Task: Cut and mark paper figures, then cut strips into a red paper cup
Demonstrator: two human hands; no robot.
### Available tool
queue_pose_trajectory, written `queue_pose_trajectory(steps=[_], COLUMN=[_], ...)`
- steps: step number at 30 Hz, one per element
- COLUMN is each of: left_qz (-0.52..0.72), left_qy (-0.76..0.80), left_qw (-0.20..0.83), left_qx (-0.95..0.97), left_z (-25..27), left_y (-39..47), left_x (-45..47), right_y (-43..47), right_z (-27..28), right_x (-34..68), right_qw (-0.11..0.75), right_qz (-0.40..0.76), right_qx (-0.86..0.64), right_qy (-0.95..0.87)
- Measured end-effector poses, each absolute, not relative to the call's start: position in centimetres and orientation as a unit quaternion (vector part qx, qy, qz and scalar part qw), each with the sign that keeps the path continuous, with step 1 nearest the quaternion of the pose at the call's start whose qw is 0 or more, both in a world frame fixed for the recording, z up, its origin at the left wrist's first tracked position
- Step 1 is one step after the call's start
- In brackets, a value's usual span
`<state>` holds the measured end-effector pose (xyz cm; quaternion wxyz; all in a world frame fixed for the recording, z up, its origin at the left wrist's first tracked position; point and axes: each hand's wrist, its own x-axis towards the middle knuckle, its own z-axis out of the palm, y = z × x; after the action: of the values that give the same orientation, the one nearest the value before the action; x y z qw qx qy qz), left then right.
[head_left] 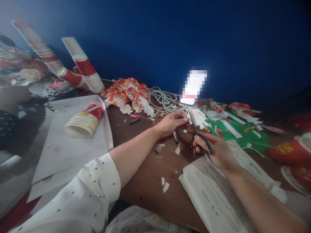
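Near the middle of the table, my left hand (pixel 173 123) is closed in a pinch, thumb against fingers, on a small white paper piece (pixel 190 120), mostly hidden by the fingers. My right hand (pixel 215 147) grips black-handled scissors (pixel 203 141), with fingers through the loops. The scissor blades point up and away beside my left fingertips, at the paper. Just behind lies a white cut-out (pixel 198 117) with jagged edges. A dark pen (pixel 175 137) rests below my left hand, and white paper scraps (pixel 165 187) lie nearer me.
A lit phone (pixel 194 85) stands against the blue wall. Red-and-white cut-outs (pixel 131 94) are heaped beside a pale cord (pixel 164 98). Paper cups (pixel 85 121) lie in a box lid (pixel 58 155) at left; stacked cups (pixel 85 66) lean behind. Printed sheets (pixel 213 197) lie under my right arm. Another person's arm (pixel 12 100) is far left.
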<state>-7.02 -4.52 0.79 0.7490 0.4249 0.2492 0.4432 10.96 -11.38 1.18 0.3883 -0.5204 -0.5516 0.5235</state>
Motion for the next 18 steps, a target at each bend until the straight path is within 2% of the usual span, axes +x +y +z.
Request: queue_pose_trajectory(steps=[18], left_qz=[0.450], left_qy=[0.230], left_qw=[0.756], left_qx=[0.416], left_z=[0.42], left_y=[-4.34], left_x=[-7.01], right_y=[-11.23], right_z=[0.60], right_x=[11.26], right_qw=[0.385], right_qz=[0.546], right_qx=[-0.513], right_qy=[-0.539])
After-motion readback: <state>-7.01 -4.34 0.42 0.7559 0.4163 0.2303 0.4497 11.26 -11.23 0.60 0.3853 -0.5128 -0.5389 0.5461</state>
